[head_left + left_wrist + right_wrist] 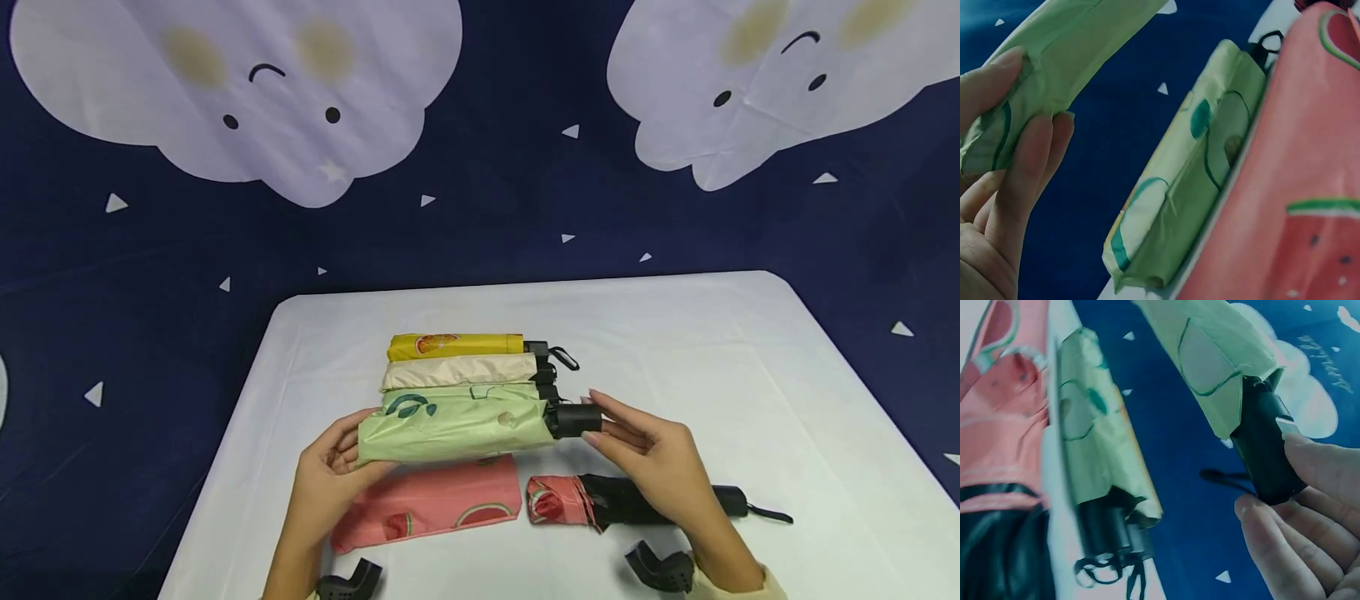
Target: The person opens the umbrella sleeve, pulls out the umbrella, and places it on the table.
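A folded light-green umbrella (457, 429) with a leaf print is held level above the table, one end in each hand. My left hand (330, 475) grips its fabric end between thumb and fingers. At the other end my right hand (652, 454) pinches the black handle (1266, 450), from which a dark strap hangs. Just behind lies another green umbrella (1191, 175), mostly hidden by the held one in the head view. Beyond it, side by side, are a cream umbrella (461, 371) and a yellow umbrella (456, 345) with an orange-slice print.
Nearer me on the white table (675, 333) lie a flat pink watermelon-print piece of fabric (442, 500) and, to its right, a partly black umbrella with a pink end (558, 501). Black wrist mounts show below both hands. A dark-blue cloud-print cloth (510, 167) hangs behind.
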{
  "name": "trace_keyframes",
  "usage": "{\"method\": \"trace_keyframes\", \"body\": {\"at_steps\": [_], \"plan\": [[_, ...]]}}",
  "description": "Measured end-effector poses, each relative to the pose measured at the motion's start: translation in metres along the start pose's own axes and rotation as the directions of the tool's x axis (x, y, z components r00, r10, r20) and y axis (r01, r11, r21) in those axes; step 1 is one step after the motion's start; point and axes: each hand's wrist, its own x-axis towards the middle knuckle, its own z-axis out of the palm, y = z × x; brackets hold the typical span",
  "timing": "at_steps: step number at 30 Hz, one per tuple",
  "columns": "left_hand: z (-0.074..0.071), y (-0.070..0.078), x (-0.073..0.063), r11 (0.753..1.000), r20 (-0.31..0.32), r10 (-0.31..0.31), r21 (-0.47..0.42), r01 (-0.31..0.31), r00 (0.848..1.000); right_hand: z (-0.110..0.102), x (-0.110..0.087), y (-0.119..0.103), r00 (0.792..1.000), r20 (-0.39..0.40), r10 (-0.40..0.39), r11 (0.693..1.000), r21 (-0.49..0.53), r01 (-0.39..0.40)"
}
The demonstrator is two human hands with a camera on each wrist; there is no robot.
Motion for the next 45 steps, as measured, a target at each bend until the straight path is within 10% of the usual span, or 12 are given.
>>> {"method": "trace_keyframes", "body": {"at_steps": [21, 45], "plan": [[0.011, 0.004, -0.002, 0.983, 0.278, 0.022, -0.182, 0.03, 0.96, -0.024, -0.018, 0.0, 0.967, 0.252, -0.037, 0.919, 0.389, -0.066], [0.017, 0.002, -0.006, 0.984, 0.286, -0.015, -0.167, 0.065, 0.958, -0.012, -0.023, 0.007, 0.969, 0.24, 0.056, 0.897, 0.414, -0.154]]}}
